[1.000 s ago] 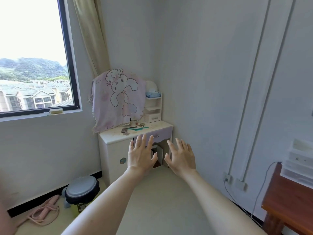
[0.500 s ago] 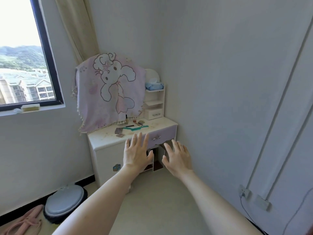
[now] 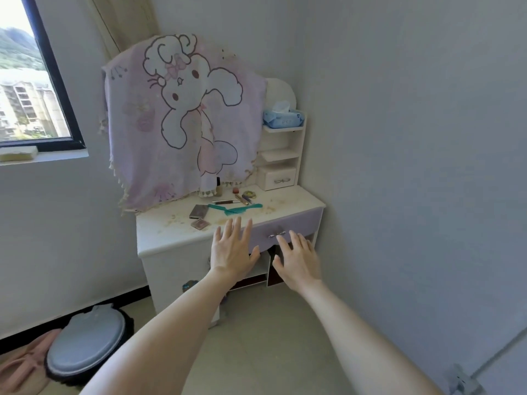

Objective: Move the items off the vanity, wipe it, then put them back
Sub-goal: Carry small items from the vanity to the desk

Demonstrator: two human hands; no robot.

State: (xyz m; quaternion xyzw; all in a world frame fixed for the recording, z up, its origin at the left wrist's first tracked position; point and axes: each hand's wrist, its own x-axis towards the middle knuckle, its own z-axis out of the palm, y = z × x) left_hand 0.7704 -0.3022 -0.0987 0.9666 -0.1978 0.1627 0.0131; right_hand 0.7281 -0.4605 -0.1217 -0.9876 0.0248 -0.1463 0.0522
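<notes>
A small white vanity (image 3: 171, 240) with a lilac drawer (image 3: 299, 223) stands in the room's corner. Its dusty top carries a teal comb (image 3: 236, 208), a grey compact (image 3: 198, 211), a small pink case (image 3: 200, 223), a little bottle (image 3: 218, 189) and several small cosmetics (image 3: 242, 195). A pink cartoon cloth (image 3: 182, 121) hangs over its mirror. My left hand (image 3: 232, 250) and my right hand (image 3: 298, 259) are stretched out in front of the vanity, fingers spread, holding nothing and short of the top.
A side shelf unit (image 3: 281, 155) on the vanity holds a blue tissue pack (image 3: 282, 118) and a tiny drawer. On the floor at the left sit a round grey-lidded bin (image 3: 85, 344) and a pink item (image 3: 22, 363). A window (image 3: 25, 81) is at the left, a wall socket (image 3: 463, 380) low right.
The view has come closer to the vanity and turned right; the window has slid toward the left edge. Both hands stay stretched out and empty.
</notes>
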